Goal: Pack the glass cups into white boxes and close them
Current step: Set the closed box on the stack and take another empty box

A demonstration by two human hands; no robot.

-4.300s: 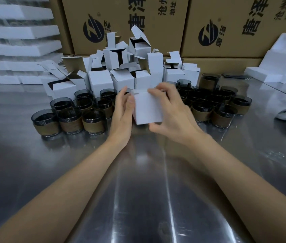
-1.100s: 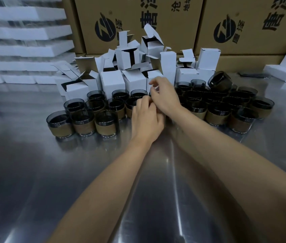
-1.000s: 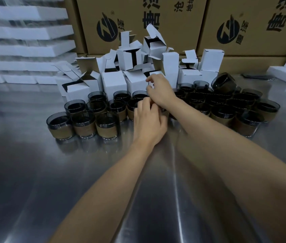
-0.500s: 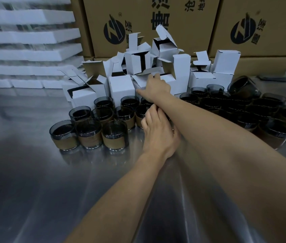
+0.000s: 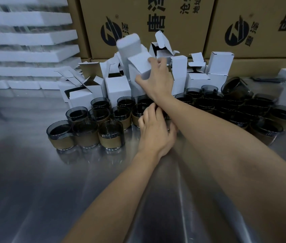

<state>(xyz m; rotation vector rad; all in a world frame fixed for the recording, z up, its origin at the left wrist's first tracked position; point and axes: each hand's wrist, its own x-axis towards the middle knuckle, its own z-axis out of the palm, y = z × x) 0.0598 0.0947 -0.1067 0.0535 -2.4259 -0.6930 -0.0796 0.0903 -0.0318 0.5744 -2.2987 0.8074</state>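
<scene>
Our left fingers (image 5: 150, 112) curl down just in front of the heap of white boxes (image 5: 117, 88), tucked under the right forearm. We cannot tell whether they close on a cup, since the forearm and the back of the hand hide it. The top flap of the white box (image 5: 139, 67) we hold is smeared by blur, and where this box ends and the ones under it begin is hard to make out.

Our right fingers (image 5: 158, 62) hook over that box's upper right edge while the thumb presses its lower near corner. The box sits tilted and pinched between them, above the heap's middle. The right hand (image 5: 156, 83) is knuckles up, its arm reaching in from the lower right. The left hand (image 5: 156, 132) lies back up, low over the bench (image 5: 51, 190).

Brown-banded glass cups (image 5: 110, 135) stand clustered in front of the heap, and a tipped cup (image 5: 235, 88) lies at its right end. Brown cartons (image 5: 156, 14) stand behind the heap.
</scene>
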